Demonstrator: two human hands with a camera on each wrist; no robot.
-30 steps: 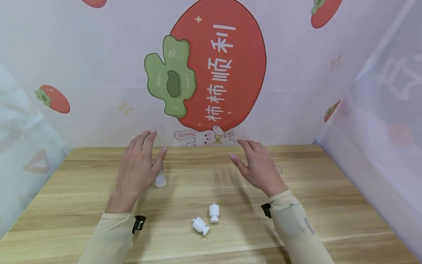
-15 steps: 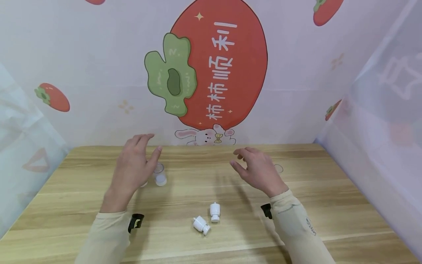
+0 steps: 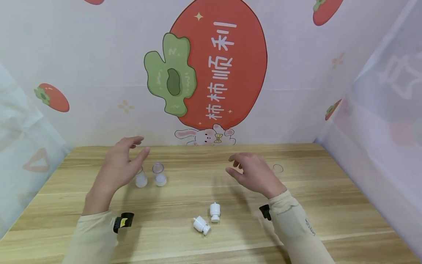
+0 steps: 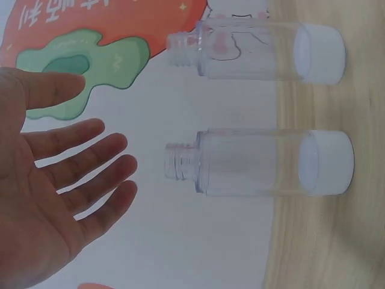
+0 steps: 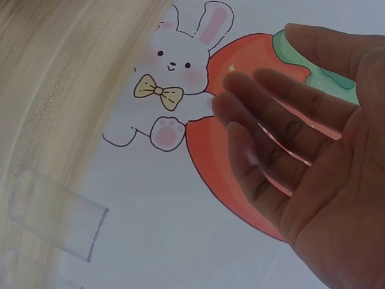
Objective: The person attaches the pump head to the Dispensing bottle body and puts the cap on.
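My left hand [image 3: 116, 164] hovers empty at the left, fingers loosely bent and thumb apart. Two clear bottles with white bases stand upright there: one bottle [image 3: 159, 174] just right of the hand, the other bottle [image 3: 141, 179] partly hidden behind it. Both show threaded, uncapped necks in the left wrist view, the nearer bottle [image 4: 246, 162] and the farther bottle [image 4: 246, 51] apart from the fingers [image 4: 99, 211]. Over the right side my right hand [image 3: 255, 174] holds nothing, its fingers softly curled. A clear open-ended cylinder [image 5: 57, 211] stands near it in the right wrist view.
Two white pump heads lie on the front middle of the wooden table [image 3: 184, 253]: an upright-looking pump head [image 3: 215, 212] and a slanted pump head [image 3: 201, 225]. A second clear cylinder [image 5: 27, 268] shows partly in the right wrist view. A printed backdrop [image 3: 290, 117] rises behind.
My left hand has moved left and slightly down, uncovering the two bottles. The right hand has lowered a little, and its fingers have curled more. The pump heads stay put.
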